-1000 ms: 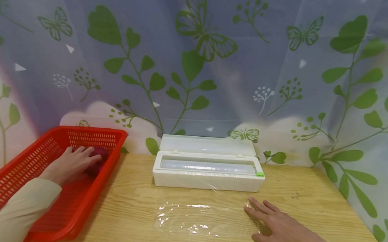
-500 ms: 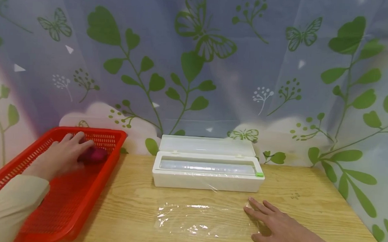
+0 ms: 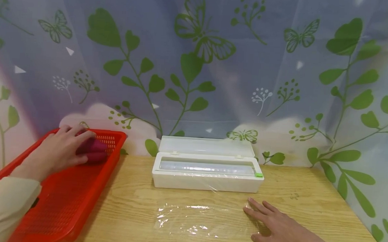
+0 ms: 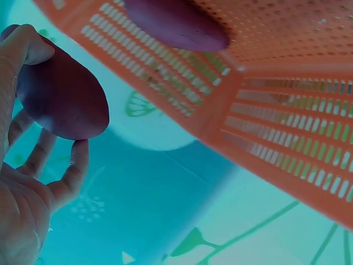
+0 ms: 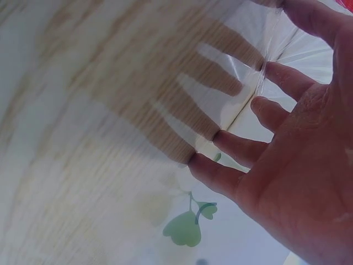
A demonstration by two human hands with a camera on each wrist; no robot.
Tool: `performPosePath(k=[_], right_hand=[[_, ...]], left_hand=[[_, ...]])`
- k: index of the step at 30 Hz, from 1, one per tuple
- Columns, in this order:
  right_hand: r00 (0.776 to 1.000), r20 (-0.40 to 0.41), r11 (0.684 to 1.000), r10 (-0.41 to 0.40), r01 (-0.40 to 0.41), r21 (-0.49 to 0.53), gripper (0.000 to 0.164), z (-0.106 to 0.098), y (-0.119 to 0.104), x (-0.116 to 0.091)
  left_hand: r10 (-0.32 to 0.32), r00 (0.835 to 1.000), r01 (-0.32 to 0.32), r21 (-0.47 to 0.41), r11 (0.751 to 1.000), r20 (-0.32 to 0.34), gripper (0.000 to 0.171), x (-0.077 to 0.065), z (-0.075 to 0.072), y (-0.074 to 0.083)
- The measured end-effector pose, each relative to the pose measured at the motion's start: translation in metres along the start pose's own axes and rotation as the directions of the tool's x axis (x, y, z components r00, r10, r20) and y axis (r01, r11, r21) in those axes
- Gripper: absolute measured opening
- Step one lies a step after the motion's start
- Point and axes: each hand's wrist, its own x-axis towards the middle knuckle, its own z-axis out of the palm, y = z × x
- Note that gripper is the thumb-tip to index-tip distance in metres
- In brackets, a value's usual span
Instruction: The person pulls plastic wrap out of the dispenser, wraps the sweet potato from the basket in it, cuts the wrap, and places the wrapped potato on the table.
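Note:
My left hand point(image 3: 57, 151) is over the far end of the red basket point(image 3: 97, 190), holding a smooth purple sweet potato point(image 4: 66, 96) between thumb and fingers. In the left wrist view it is up by the basket's rim. A second purple sweet potato point(image 4: 176, 25) lies inside the basket. My right hand point(image 3: 281, 227) rests on the table, its fingers spread and its fingertips on the right edge of a clear sheet of cling film point(image 3: 196, 220). That film runs from a white dispenser box point(image 3: 207, 182), whose lid point(image 3: 207, 146) stands open over the film roll point(image 3: 208, 167).
A green slider point(image 3: 259, 175) sits at the dispenser's right front edge. Some dark thing point(image 3: 34, 203) shows in the basket beside my left sleeve point(image 3: 10, 199). Behind the wooden table point(image 3: 295, 183) hangs a curtain point(image 3: 143, 97) with leaves and butterflies.
My left hand has shifted left and lifted with one sweet potato, baring the other in the basket. The right hand and the cling film have stayed put.

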Motion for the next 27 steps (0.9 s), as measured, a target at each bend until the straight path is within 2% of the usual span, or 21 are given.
performPosePath(k=[6,13,17,21,24,27], right_hand=[[1.000,-0.020,0.999,-0.023,0.022,-0.038,0.067,0.001,0.000,-0.002],[0.999,-0.016,0.999,-0.031,0.031,-0.032,0.068,0.002,0.001,-0.001],[0.999,-0.015,0.999,-0.030,0.030,-0.023,0.071,0.002,0.002,0.000],[0.997,-0.044,0.993,-0.064,0.059,-0.100,0.069,0.004,0.002,0.000],[0.996,-0.051,0.987,-0.073,0.065,-0.148,0.067,0.004,0.002,-0.001],[0.997,-0.049,0.988,-0.060,0.053,-0.145,0.066,0.004,0.003,-0.001]], left_hand=[[0.039,0.997,-0.042,-0.051,0.998,-0.059,0.058,0.006,-0.008,0.017],[0.080,0.985,-0.098,-0.114,0.989,-0.155,0.054,0.012,-0.017,0.044],[0.063,0.987,-0.083,-0.139,0.987,-0.148,0.051,0.013,-0.022,0.059],[0.050,0.990,-0.071,-0.158,0.985,-0.135,0.050,0.015,-0.029,0.076],[0.071,0.986,-0.098,-0.175,0.980,-0.153,0.051,0.017,-0.034,0.088],[0.097,0.979,-0.132,-0.192,0.972,-0.180,0.053,0.019,-0.038,0.100]])
